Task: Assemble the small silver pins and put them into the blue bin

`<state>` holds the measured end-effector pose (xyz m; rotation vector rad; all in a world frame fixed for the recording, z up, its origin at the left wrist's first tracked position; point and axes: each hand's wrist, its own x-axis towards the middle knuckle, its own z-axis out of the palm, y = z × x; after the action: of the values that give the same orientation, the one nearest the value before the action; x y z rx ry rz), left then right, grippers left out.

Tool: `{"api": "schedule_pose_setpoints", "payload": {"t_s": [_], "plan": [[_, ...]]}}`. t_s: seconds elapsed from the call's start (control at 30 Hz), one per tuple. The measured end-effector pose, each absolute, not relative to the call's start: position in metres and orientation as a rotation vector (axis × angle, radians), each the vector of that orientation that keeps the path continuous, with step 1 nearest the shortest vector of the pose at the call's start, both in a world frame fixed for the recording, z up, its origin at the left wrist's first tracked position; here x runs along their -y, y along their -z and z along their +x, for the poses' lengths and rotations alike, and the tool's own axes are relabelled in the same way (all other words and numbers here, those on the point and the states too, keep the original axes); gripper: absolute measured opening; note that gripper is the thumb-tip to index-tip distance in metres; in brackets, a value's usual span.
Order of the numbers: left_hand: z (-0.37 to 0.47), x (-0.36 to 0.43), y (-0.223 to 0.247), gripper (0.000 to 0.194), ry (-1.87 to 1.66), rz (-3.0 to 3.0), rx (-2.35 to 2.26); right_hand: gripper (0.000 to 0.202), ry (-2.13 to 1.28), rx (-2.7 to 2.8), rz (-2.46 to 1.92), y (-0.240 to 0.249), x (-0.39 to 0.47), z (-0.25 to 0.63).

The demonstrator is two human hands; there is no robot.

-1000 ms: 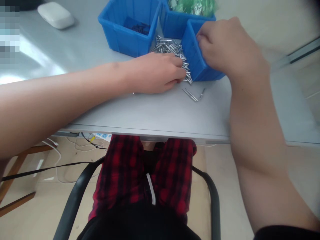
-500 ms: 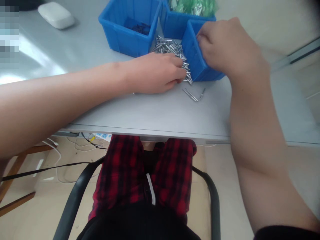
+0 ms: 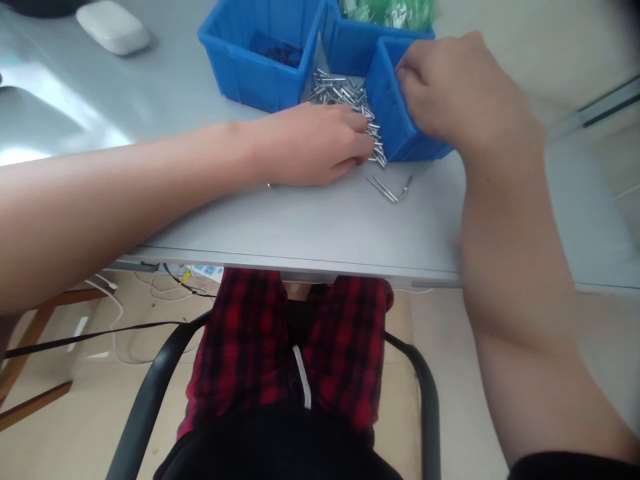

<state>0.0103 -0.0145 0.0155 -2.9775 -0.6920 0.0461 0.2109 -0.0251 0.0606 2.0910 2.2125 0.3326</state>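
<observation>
My left hand (image 3: 320, 143) rests on the table at the near edge of a pile of small silver metal pins (image 3: 340, 90), its fingers curled over some of them; whatever its fingertips touch is hidden. My right hand (image 3: 443, 90) is closed at the rim of the right blue bin (image 3: 393, 110), fingertips inside the bin and out of sight. A few loose pins (image 3: 384, 190) lie on the table in front of the pile.
The left blue bin (image 3: 255, 77) holds small dark parts. A back blue bin (image 3: 347, 53) carries green plastic bags (image 3: 387, 13). A white case (image 3: 114, 28) lies at the upper left. The table's front edge (image 3: 300, 263) runs above my lap.
Both hands have kept nearly the same place and pose. The view has shifted very slightly.
</observation>
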Motion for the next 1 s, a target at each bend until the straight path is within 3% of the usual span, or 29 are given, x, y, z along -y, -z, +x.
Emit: {"api": "schedule_pose_setpoints", "payload": {"t_s": [0.37, 1.0], "plan": [[0.0104, 0.0131, -0.0138, 0.044, -0.005, -2.987, 0.689, 0.056, -0.38, -2.193, 2.021, -0.0605, 0.0263, 0.2101], [0.0116, 0.0141, -0.016, 0.044, -0.008, -3.008, 0.708, 0.058, -0.374, -2.208, 2.005, -0.0601, 0.0261, 0.2099]]}}
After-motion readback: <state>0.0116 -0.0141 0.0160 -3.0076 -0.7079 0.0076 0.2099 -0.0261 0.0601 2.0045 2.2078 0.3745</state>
